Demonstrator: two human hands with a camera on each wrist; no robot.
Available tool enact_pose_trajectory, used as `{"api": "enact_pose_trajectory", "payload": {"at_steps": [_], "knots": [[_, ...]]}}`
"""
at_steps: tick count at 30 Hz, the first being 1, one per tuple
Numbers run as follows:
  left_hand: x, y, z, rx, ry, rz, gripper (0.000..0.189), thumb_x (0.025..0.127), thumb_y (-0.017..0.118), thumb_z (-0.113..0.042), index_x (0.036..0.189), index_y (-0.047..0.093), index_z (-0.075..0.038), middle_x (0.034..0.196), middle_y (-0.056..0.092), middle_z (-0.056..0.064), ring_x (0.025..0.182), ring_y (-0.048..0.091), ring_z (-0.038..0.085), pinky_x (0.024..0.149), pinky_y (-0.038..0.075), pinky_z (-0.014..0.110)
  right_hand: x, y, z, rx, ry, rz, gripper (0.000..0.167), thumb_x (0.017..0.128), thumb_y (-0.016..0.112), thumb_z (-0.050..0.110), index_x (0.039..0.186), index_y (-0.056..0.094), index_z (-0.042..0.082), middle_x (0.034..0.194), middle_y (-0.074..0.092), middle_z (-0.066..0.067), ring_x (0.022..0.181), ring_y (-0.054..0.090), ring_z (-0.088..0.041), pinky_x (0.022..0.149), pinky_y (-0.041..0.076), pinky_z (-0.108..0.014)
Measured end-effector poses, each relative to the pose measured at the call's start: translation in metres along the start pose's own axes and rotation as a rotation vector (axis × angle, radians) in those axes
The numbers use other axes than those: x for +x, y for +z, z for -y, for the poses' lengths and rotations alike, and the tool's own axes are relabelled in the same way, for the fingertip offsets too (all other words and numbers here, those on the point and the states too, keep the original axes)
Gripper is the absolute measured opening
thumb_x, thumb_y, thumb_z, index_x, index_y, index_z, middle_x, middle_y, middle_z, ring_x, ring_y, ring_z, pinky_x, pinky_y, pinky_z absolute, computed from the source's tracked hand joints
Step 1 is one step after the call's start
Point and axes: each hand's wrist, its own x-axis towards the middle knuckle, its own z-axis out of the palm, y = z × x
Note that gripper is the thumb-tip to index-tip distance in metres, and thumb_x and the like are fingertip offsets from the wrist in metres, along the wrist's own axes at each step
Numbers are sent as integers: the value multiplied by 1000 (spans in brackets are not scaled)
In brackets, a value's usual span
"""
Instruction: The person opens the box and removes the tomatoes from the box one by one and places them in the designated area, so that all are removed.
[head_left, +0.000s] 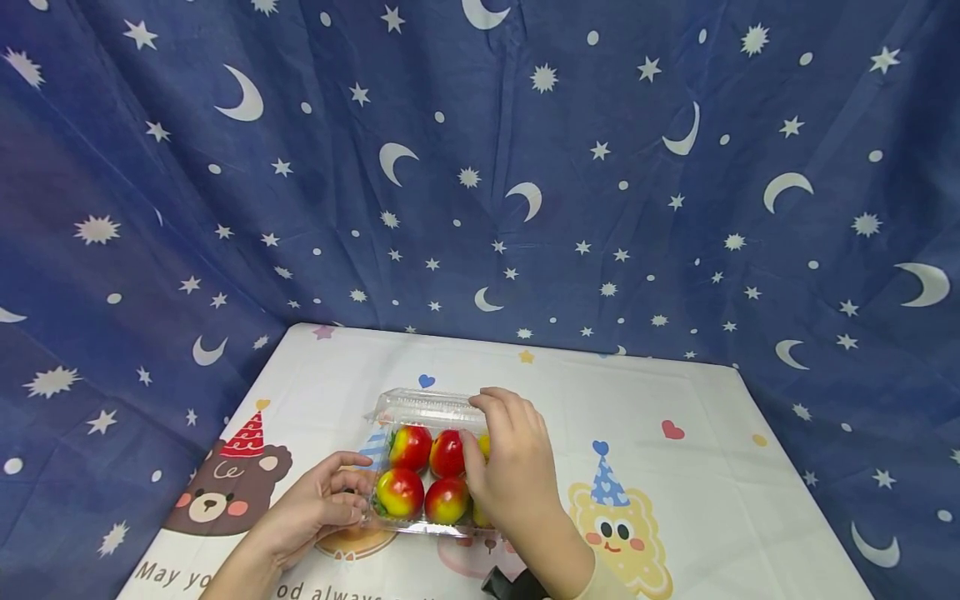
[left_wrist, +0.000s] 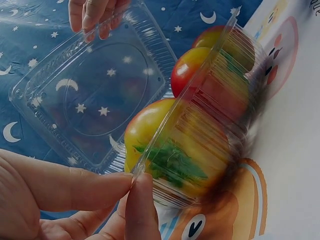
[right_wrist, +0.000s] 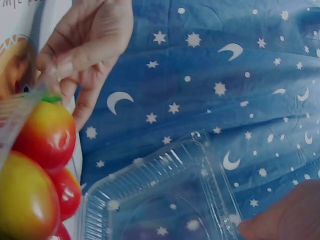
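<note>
A clear plastic clamshell box (head_left: 420, 527) stands on the table with its lid (left_wrist: 95, 95) raised at the far side. Several shiny red-and-yellow fruits (head_left: 401, 493) with green leaves fill its base in rows. At the box's left end, my left hand (head_left: 322, 504) pinches the rim between thumb and forefinger, as the left wrist view shows closely. My right hand (head_left: 517, 467) reaches over the right end and grips the lid's edge with its fingertips. It hides part of the right-hand fruits in the head view.
A white tablecloth (head_left: 720, 483) with cartoon prints and lettering covers the table. Behind and to the left hangs a dark blue curtain (head_left: 480, 167) with moons and stars. A black object (head_left: 516, 586) lies at the near edge, partly behind the right forearm.
</note>
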Motion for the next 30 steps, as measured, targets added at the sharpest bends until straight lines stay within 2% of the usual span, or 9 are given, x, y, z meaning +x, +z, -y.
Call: {"api": "enact_pose_trajectory", "payload": {"at_steps": [4,12,18,24,30], "knots": [[0,0,0,-3,-2,-3,81,86,73,7,156,31,3,111,65,6,92,70,16,80,66,31,4,-5,-3,9,23,30,46,87,87,15,128,67,10,130,71,-7,120,68,-26,109,58,-44],[-1,-1,1,-8,1,-2,83,85,72,7,157,29,3,111,65,6,92,70,16,83,67,34,6,-12,-8,23,88,26,51,85,90,16,130,67,11,125,77,-4,119,73,-24,122,46,-59],[0,0,2,-6,-3,-8,83,86,72,7,156,29,3,111,65,5,91,70,16,82,66,33,8,-16,-11,66,153,51,54,84,91,12,132,65,13,128,74,-4,121,70,-23,110,59,-44],[0,0,1,-5,-3,-8,83,86,72,7,156,29,3,110,65,5,91,70,16,82,66,32,11,-18,-18,183,204,26,54,84,89,3,132,65,12,129,73,-4,127,70,-24,113,56,-45],[0,0,1,-7,-1,-6,83,86,72,6,156,29,4,110,65,5,91,70,16,81,66,32,12,-16,-28,332,276,-23,57,84,86,-6,134,64,11,129,72,-3,125,70,-20,117,52,-43]]}}
